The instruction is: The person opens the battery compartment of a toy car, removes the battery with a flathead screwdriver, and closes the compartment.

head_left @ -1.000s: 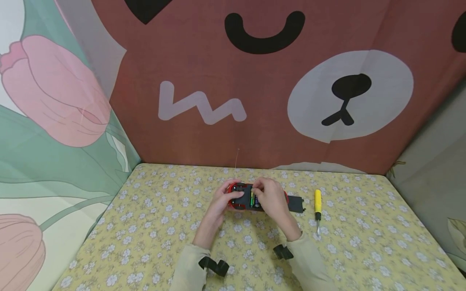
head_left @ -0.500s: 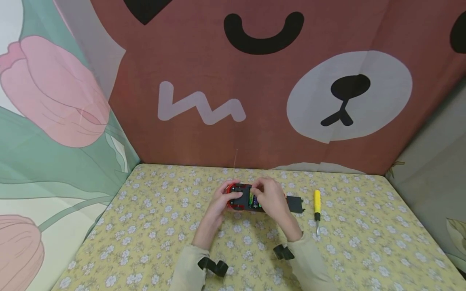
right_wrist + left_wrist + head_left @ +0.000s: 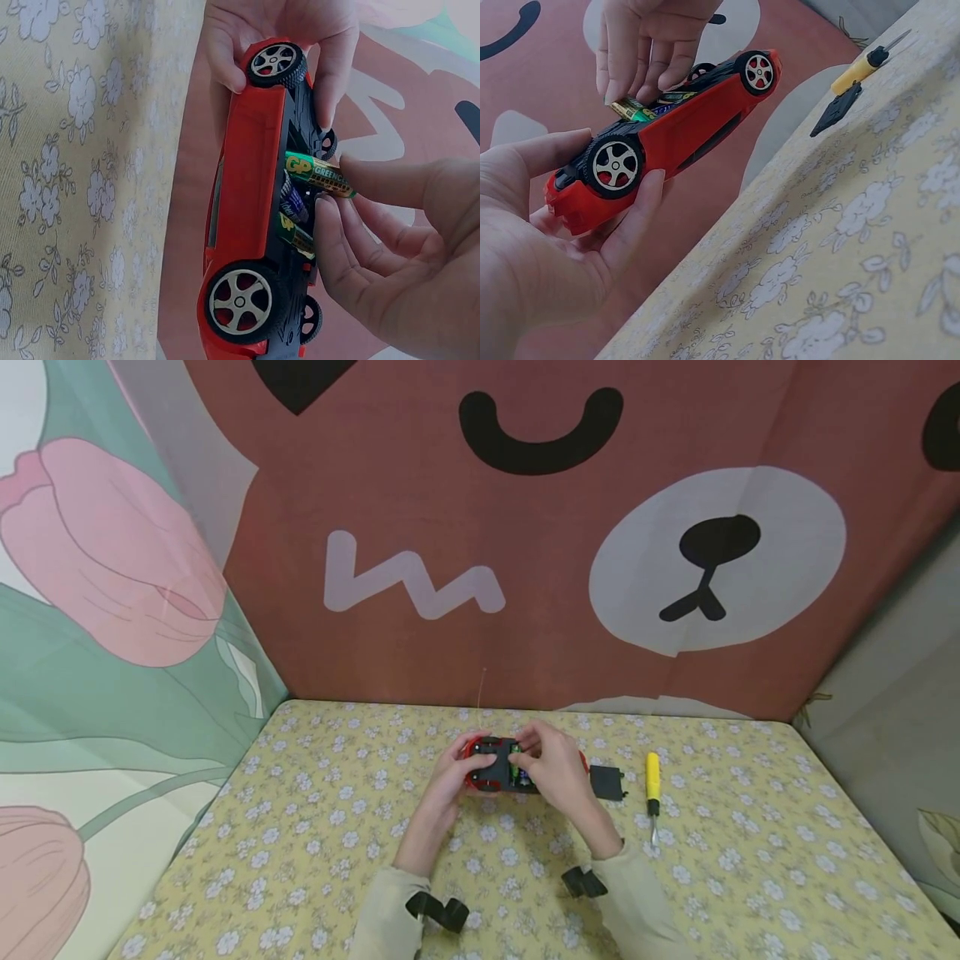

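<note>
A red toy car (image 3: pixel 697 131) is held wheels up, its black underside (image 3: pixel 493 770) facing me. My left hand (image 3: pixel 452 777) grips one end, thumb on the underside and fingers around the red body. In the right wrist view, a green GP battery (image 3: pixel 321 174) tilts with one end out of the battery compartment. Thumb and fingers of my right hand (image 3: pixel 405 240) pinch that raised end. Deeper in the compartment lie a purple-and-dark battery (image 3: pixel 292 199) and another green battery (image 3: pixel 297 236), partly hidden by my fingers.
A black battery cover (image 3: pixel 606 782) lies on the flowered tablecloth (image 3: pixel 315 827), just right of the car. Farther right is a yellow-handled screwdriver (image 3: pixel 653 781), its tip toward me. A thin antenna wire (image 3: pixel 481 697) rises behind my left hand. A printed cloth backdrop (image 3: pixel 420 652) stands behind the table.
My right thumb and fingers have shifted slightly left over the battery compartment and spread a little around the green battery. My left hand keeps its grip on the car.
</note>
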Available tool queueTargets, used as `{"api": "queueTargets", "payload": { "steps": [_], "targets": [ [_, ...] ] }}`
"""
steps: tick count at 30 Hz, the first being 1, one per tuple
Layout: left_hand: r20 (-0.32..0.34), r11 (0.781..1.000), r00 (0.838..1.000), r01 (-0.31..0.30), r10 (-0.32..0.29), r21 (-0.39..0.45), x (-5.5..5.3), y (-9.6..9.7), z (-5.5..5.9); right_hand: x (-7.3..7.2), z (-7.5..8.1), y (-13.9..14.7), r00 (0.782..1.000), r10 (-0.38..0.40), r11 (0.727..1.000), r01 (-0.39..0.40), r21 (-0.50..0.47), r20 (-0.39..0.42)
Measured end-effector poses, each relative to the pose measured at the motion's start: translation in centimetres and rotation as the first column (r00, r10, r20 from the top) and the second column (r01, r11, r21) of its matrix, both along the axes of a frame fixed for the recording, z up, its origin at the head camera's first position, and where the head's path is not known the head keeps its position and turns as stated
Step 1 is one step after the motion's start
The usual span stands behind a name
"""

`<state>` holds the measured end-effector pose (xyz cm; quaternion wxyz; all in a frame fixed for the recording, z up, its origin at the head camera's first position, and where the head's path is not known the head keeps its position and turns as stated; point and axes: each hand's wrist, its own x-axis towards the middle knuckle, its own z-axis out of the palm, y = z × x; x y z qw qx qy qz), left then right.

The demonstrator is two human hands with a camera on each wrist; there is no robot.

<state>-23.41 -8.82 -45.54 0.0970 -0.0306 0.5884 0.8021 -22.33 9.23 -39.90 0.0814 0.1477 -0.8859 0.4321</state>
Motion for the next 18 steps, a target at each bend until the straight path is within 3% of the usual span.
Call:
{"api": "queueTargets", "payload": {
  "steps": [18],
  "targets": [
    [-0.002, 1.000, 1.000, -0.004, 0.004, 0.004, 0.16, -0.01, 0.12, -0.05, 0.66, 0.81, 1.000, -0.026, 0.995, 0.025, -0.101, -0.017]
  ]
}}
